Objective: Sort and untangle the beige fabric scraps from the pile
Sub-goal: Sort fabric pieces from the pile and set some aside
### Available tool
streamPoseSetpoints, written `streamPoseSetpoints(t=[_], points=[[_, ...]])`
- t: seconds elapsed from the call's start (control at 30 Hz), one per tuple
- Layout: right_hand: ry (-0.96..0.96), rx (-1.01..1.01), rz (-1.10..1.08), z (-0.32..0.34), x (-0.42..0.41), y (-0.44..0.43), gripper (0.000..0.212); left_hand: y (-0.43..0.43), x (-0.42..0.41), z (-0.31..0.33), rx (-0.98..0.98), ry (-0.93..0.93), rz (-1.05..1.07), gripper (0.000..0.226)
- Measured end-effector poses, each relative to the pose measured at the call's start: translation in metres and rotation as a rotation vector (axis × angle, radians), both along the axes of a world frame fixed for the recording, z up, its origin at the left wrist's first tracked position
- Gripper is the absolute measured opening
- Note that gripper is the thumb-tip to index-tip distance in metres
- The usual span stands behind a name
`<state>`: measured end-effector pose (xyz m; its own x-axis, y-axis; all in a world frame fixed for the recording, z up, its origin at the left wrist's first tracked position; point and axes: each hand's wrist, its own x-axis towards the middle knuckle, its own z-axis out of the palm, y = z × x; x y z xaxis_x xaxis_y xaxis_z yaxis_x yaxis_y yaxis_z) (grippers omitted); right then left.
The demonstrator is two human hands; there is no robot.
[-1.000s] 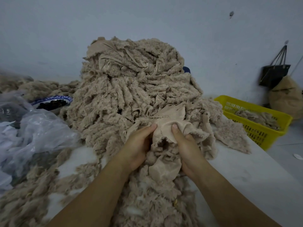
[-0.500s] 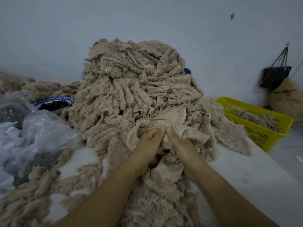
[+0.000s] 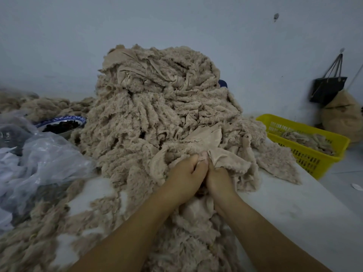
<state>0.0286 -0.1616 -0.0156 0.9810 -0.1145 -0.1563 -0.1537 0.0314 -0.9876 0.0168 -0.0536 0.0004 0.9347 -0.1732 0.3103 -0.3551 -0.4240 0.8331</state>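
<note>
The two hands have closed in on each other since a second ago; the left hand (image 3: pixel 183 173) and right hand (image 3: pixel 219 178) now press knuckle to knuckle, fingers curled, both pinching the smooth scrap (image 3: pixel 206 137) at the near foot of the pile (image 3: pixel 157 107). The scrap looks light, limp and a little stretchy; its fuzzy neighbours probably cling and snag, so a hold on the smooth fold near its free edge, with a slow pull, seems safest; how deep it runs under the heap I cannot tell. Loose fluff trails over the table (image 3: pixel 284 209) toward its near edge; a crumpled plastic bag (image 3: pixel 43 160) crowds the left side, with a blue-rimmed bowl (image 3: pixel 60 124) behind it; just off the right edge a yellow basket (image 3: pixel 314 154) holds more scraps; farther back a black bag (image 3: pixel 328 89) hangs on the wall above a sack (image 3: pixel 341 116).
</note>
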Motion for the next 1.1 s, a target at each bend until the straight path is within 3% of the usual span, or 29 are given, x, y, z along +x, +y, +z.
streamPoseSetpoints(t=[0.1, 0.17, 0.3, 0.43, 0.53, 0.63, 0.8, 0.93, 1.03, 1.1], points=[[0.093, 0.135, 0.007, -0.011, -0.005, -0.024, 0.033, -0.022, -0.021, 0.001, 0.158, -0.122, -0.181, 0.036], [0.076, 0.191, 0.0, -0.013, -0.007, -0.036, 0.035, -0.036, -0.029, -0.002, 0.196, -0.205, -0.229, 0.038], [0.012, 0.159, -0.099, 0.001, 0.006, -0.024, 0.049, 0.0, 0.004, -0.003, 0.172, -0.098, -0.005, 0.04], [0.049, 0.3, -0.164, 0.005, 0.012, -0.026, 0.045, 0.01, 0.008, -0.014, 0.237, 0.026, -0.037, 0.049], [-0.05, 0.395, -0.138, 0.005, 0.009, -0.025, 0.048, 0.007, 0.012, -0.022, 0.399, -0.038, -0.049, 0.039], [-0.052, 0.417, -0.148, 0.006, 0.009, -0.026, 0.051, 0.012, 0.015, -0.024, 0.404, -0.053, -0.059, 0.044], [-0.008, 0.471, -0.277, 0.009, 0.014, -0.029, 0.038, 0.008, 0.005, -0.022, 0.201, 0.084, -0.162, 0.052], [0.052, 0.451, -0.35, 0.003, 0.022, -0.036, 0.04, 0.01, -0.009, -0.014, 0.031, 0.094, -0.303, 0.054], [-0.04, 0.453, -0.355, 0.011, 0.022, -0.052, 0.045, 0.021, -0.004, -0.013, -0.175, -0.012, -0.115, 0.06], [-0.015, 0.324, -0.272, 0.013, 0.016, -0.04, 0.055, 0.025, 0.008, -0.017, -0.11, -0.081, 0.103, 0.06]])
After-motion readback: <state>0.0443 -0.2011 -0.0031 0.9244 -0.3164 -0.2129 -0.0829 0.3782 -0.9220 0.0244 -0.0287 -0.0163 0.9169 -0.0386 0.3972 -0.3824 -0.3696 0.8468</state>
